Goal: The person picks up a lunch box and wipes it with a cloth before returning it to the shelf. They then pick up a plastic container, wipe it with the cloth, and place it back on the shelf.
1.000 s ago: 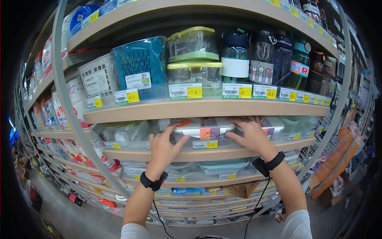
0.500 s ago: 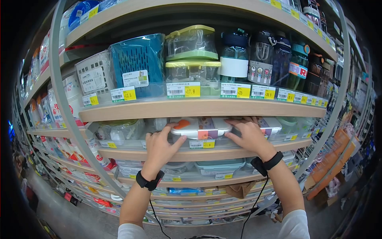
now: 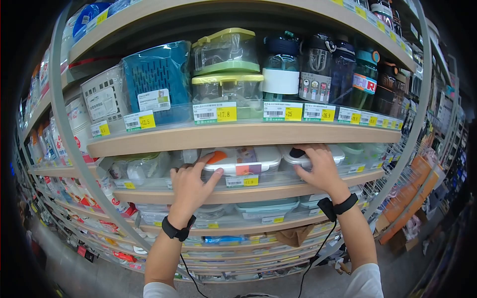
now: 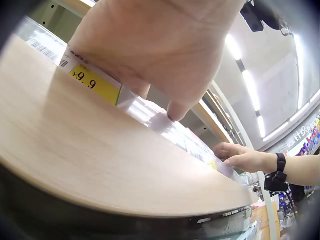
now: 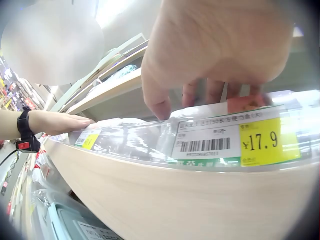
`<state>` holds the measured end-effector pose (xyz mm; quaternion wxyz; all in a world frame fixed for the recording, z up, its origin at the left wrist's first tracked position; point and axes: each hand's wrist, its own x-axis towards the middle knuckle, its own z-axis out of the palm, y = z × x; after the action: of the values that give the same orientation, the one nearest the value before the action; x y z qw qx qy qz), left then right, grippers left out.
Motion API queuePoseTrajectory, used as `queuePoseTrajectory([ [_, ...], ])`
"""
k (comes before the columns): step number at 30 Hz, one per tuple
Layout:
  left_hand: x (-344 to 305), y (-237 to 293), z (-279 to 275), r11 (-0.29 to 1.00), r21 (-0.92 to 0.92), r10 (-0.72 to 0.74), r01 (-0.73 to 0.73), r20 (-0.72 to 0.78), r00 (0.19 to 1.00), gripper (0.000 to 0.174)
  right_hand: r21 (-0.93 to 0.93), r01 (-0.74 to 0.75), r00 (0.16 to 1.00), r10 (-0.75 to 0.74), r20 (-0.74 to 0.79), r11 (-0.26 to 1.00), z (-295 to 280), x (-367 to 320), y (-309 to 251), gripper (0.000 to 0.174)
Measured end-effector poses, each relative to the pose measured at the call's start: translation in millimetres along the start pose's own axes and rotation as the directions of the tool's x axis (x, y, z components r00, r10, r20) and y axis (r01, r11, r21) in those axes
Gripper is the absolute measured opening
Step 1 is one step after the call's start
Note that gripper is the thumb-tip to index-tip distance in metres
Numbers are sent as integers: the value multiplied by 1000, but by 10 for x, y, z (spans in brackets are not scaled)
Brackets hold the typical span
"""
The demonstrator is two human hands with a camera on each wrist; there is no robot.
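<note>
Two white-lidded lunch boxes stand side by side on a middle shelf. At the left end of the first lunch box, which carries an orange patch, rests my left hand. Its thumb touches the front rim, and the fingers lie spread over the corner. My right hand is over the second lunch box, fingers reaching across the lid and thumb pointing down at the front. In the right wrist view those fingertips drop behind the clear shelf lip, partly hidden. Neither hand is curled round a box.
Close above runs the wooden edge of the upper shelf, bearing water bottles, a blue basket and green-lidded containers. More clear containers flank the boxes. Teal-lidded boxes sit on the shelf below.
My right hand has left the right end of the first lunch box and shifted right onto the second one. My left hand stays at the first box's left end. The view has drifted slightly right.
</note>
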<state>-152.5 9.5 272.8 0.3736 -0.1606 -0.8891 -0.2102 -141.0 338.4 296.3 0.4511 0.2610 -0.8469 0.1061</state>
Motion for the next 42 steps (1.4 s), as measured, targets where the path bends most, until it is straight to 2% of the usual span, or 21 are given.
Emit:
queuePoseTrajectory([
  [3, 12, -37, 19, 1000, 4, 26, -26, -7, 1000, 42, -17, -71, 997, 71, 7, 997, -13, -74, 78, 32],
  [5, 17, -51, 34, 999, -12, 41, -42, -10, 999, 41, 80, -109, 993, 105, 48, 991, -3, -98, 101, 30],
  [9, 4, -59, 38, 998, -13, 55, -56, -33, 998, 40, -4, -54, 998, 54, -26, 999, -42, -72, -29, 28],
  [11, 27, -57, 25, 998, -15, 56, -56, -39, 998, 40, 66, -66, 998, 66, -1, 996, -208, -14, -285, 23],
  [12, 25, -58, 27, 997, -11, 74, -74, -47, 996, 42, 68, 30, 998, -27, -48, 997, -281, 8, -445, 20],
  [14, -3, -56, 24, 995, -11, 97, -98, -41, 994, 45, 290, 192, 981, -191, -33, 937, -422, -37, -795, 19],
  [16, -45, -43, -20, 997, 53, 64, -63, -19, 998, 53, 373, 204, 976, -218, -6, 905, -665, -127, -1312, 20],
  [18, -140, -101, -19, 995, 71, 80, -77, -44, 996, 54, 390, 369, 909, -416, 39, 843, -857, -302, -1582, 17],
  [20, -235, -87, -20, 992, 95, 91, -84, -76, 993, 56, 348, 487, 873, -459, -165, 801, -930, -442, -1806, 22],
  [22, -367, -56, -51, 990, 0, 140, -142, -190, 972, 52, 335, 416, 909, -381, -167, 845, -1151, -528, -1902, 24],
  [24, -483, 11, -103, 988, -5, 153, -156, -180, 972, 49, 360, 371, 928, -323, -188, 856, -1272, -571, -1901, 27],
  [26, -566, 51, -203, 986, 22, 168, -167, -197, 966, 45, 236, 433, 888, -366, -278, 870, -1345, -542, -1760, 24],
  [29, -681, 106, -262, 986, 38, 166, -161, -208, 964, 38, 312, 489, 866, -410, -285, 815, -1482, -635, -1640, 17],
  [31, -768, 153, -305, 957, 128, 278, -259, -167, 946, 35, 354, 491, 863, -391, -319, 796, -1500, -721, -1568, 15],
  [32, -812, 196, -279, 969, 37, 248, -245, -164, 955, 31, 392, 493, 860, -369, -351, 777, -1489, -763, -1515, 13],
  [34, -897, 294, -265, 963, -26, 260, -267, -149, 954, 31, 544, 554, 829, -477, -293, 630, -1441, -939, -1299, 10],
  [36, -1033, 336, -213, 932, -217, 277, -289, -84, 957, 29, 662, 364, 911, -398, -108, 655, -1329, -1202, -1137, 10],
  [38, -1244, 340, -78, 878, -432, 218, -207, -24, 976, 25, 507, -12, 997, -28, 70, 862, -1048, -1748, -971, 11],
  [39, -1380, 347, 7, 832, -538, 169, -134, 15, 986, 24, 465, -248, 969, 212, 129, 850, -938, -1945, -900, 8],
  [40, -1513, 344, 94, 848, -515, 139, -123, -8, 990, 24, 375, -581, 814, 520, 258, 723, -883, -2241, -858, 5],
  [42, -1744, 336, 205, 827, -559, 151, -61, 116, 982, 21, 425, -775, 601, 754, 265, 468, -673, -2816, -697, 4],
])
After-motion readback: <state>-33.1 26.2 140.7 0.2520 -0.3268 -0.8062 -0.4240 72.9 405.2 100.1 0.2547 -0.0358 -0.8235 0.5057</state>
